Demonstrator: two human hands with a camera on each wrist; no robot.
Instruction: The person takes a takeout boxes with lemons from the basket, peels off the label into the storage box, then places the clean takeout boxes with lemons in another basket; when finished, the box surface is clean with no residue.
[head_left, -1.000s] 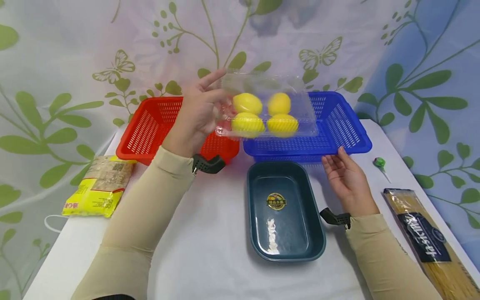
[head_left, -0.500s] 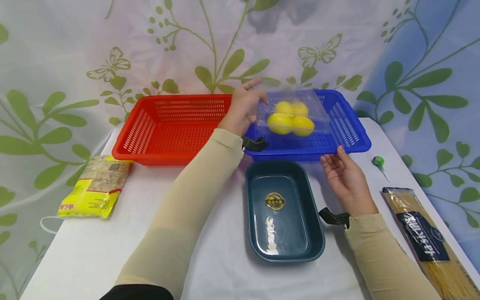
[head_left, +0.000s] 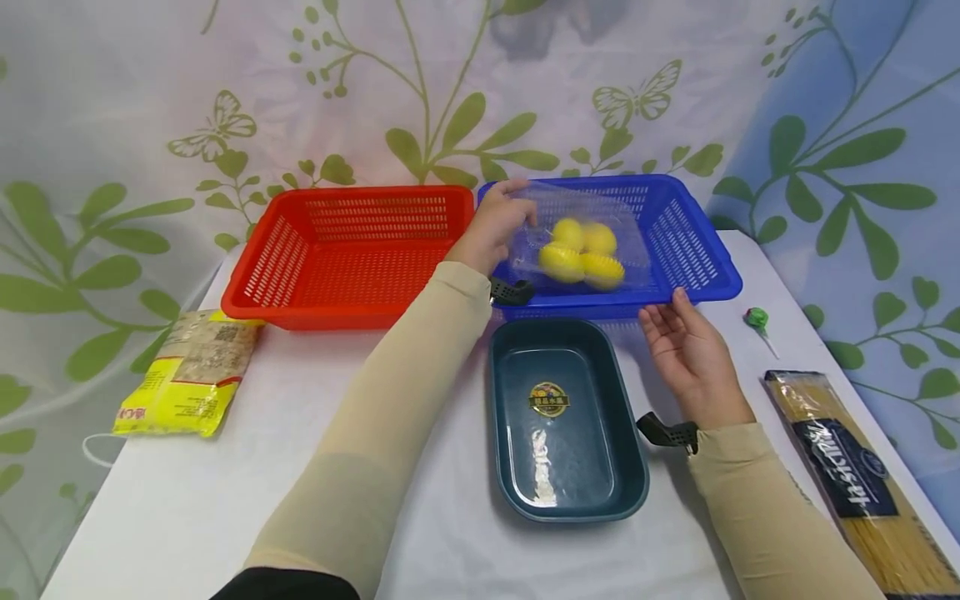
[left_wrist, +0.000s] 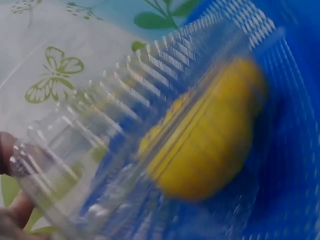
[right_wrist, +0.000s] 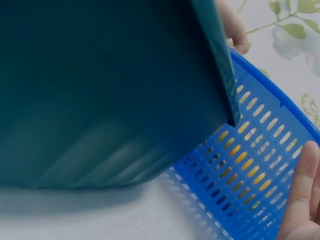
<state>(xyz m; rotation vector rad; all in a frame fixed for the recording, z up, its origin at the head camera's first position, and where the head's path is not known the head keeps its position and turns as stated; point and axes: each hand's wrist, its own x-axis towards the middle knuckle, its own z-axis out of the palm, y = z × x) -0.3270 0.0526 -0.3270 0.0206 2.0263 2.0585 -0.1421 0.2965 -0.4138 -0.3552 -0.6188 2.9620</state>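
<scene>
My left hand point(head_left: 495, 223) grips the left end of a clear plastic box point(head_left: 636, 242) with several yellow lemons point(head_left: 561, 262) inside. In the head view, that box lies within the outline of the blue basket point(head_left: 693, 242); whether it rests on the bottom cannot be told. The left wrist view shows its ribbed clear side point(left_wrist: 145, 70) and a blurred lemon point(left_wrist: 210, 145), with fingertips at the box's corner. At the basket's front, my right hand point(head_left: 693, 358) has its palm turned up and its fingers extended, touching the rim or wall.
A red basket point(head_left: 345, 317) stands left of the blue one. In front is a dark teal dish point(head_left: 570, 450) with a gold sticker. A yellow bag point(head_left: 187, 375) lies at left; a green lollipop point(head_left: 757, 319) and a spaghetti pack point(head_left: 847, 475) lie at right.
My left hand has carried the lemon box rightward from over the red basket's right end and lowered it into the blue basket. My right hand has stayed at the blue basket's front.
</scene>
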